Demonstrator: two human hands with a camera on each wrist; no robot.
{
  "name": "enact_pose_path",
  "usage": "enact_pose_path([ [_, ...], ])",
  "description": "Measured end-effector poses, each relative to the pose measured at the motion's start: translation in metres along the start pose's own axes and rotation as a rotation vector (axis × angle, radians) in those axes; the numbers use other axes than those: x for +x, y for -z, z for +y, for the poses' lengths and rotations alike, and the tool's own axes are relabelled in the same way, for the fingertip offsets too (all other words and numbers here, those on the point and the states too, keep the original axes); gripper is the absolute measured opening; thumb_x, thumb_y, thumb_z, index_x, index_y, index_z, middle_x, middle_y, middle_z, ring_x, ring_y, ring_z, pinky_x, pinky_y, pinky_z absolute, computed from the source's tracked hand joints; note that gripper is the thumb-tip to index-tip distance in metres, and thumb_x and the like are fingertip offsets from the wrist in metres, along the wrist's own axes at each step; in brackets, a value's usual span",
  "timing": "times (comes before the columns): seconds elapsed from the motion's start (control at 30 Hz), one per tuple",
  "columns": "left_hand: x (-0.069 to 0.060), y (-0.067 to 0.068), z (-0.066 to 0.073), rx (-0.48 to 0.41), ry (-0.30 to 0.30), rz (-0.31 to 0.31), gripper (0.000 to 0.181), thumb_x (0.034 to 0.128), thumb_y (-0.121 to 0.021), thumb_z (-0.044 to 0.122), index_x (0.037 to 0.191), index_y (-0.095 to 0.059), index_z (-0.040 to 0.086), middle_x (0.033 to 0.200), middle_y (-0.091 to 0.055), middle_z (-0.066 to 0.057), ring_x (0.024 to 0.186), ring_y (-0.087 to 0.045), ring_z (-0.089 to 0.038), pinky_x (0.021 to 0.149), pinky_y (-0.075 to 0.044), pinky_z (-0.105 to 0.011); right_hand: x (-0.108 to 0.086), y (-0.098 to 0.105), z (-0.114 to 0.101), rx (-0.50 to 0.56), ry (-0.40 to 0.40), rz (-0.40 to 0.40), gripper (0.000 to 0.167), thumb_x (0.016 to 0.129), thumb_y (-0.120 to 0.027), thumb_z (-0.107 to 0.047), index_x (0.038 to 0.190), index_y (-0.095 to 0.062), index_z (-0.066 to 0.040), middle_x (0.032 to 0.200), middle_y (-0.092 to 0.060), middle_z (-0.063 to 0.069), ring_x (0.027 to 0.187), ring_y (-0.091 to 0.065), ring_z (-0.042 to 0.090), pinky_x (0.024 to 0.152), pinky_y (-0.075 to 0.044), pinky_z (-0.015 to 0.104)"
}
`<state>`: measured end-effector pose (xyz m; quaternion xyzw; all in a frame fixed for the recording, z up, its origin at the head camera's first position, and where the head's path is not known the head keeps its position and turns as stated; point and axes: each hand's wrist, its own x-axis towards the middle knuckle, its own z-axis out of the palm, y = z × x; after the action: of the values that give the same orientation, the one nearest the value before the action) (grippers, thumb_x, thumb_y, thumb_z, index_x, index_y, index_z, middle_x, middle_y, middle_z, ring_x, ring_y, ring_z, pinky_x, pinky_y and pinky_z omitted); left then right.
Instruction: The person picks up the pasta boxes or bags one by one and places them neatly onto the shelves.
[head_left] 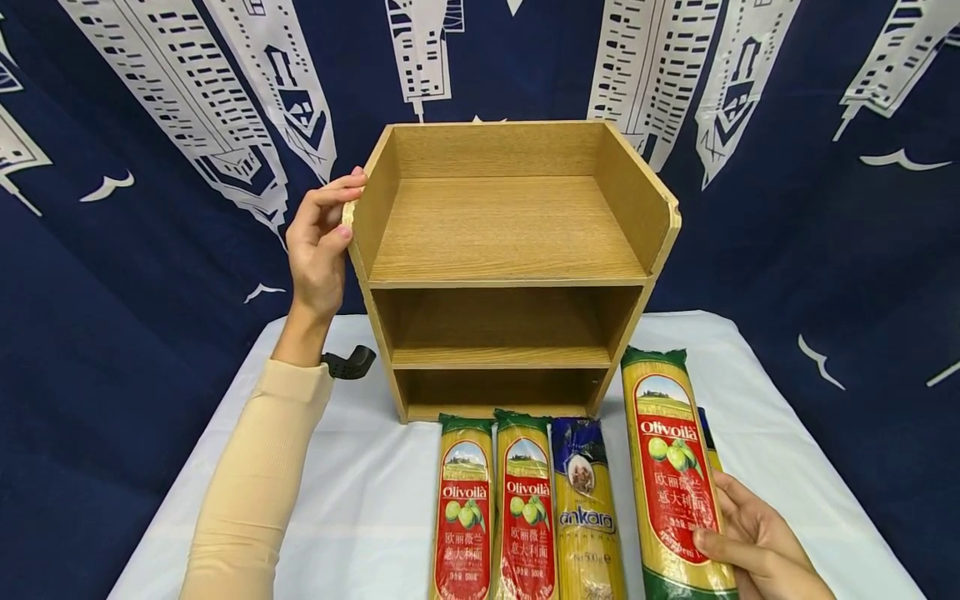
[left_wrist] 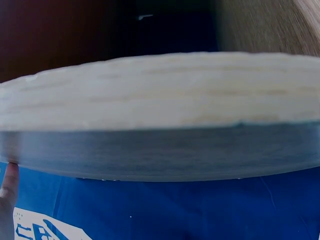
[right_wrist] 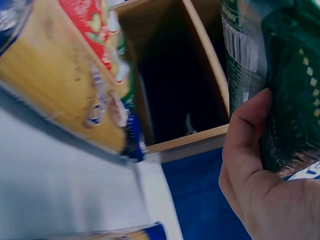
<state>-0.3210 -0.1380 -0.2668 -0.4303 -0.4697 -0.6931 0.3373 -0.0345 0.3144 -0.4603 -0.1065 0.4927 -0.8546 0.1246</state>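
My left hand (head_left: 318,242) grips the left side panel of a small wooden shelf (head_left: 495,225), fingers and thumb at its edge. In the left wrist view the panel's pale edge (left_wrist: 160,92) fills the middle, with one fingertip at the far left. To the right of the shelf, my right hand (head_left: 765,542) holds an Olivoilà spaghetti pack (head_left: 667,433) by its lower part, green end up and label facing me. In the right wrist view, the fingers and thumb of the right hand (right_wrist: 265,185) lie around the pack's green end (right_wrist: 295,90).
Two more Olivoilà packs (head_left: 463,533) (head_left: 527,533) and a blue-topped Ankara pack (head_left: 587,517) lie side by side before the shelf. Another blue-ended pack (head_left: 707,433) is mostly hidden behind the held one. A white cloth (head_left: 345,467) covers the table; a dark blue printed curtain (head_left: 510,67) hangs behind.
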Motion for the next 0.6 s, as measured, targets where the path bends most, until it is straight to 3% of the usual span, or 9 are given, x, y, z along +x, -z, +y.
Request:
enact_pose_path([
  [0.4, -0.001, 0.002, 0.000, 0.013, 0.000, -0.005, 0.038, 0.0792, -0.051, 0.007, 0.111, -0.065, -0.009, 0.125, -0.065, -0.023, 0.133, -0.053, -0.039, 0.116, -0.034, -0.051, -0.009, -0.011, -0.042, -0.019, 0.115, -0.056, 0.074, 0.095, -0.034, 0.023, 0.156, -0.036, -0.019, 0.158, -0.042, -0.001, 0.135, -0.051, 0.017, 0.104, -0.048, 0.040],
  [0.6, 0.000, 0.001, 0.001, 0.013, 0.004, -0.015, 0.039, 0.0793, -0.051, 0.007, 0.112, -0.065, -0.009, 0.126, -0.065, -0.024, 0.133, -0.053, -0.038, 0.116, -0.033, -0.051, -0.008, -0.020, -0.061, -0.021, 0.209, -0.118, 0.077, 0.091, -0.035, 0.028, 0.158, -0.028, -0.008, 0.158, -0.042, 0.008, 0.137, -0.050, 0.020, 0.102, -0.048, 0.041],
])
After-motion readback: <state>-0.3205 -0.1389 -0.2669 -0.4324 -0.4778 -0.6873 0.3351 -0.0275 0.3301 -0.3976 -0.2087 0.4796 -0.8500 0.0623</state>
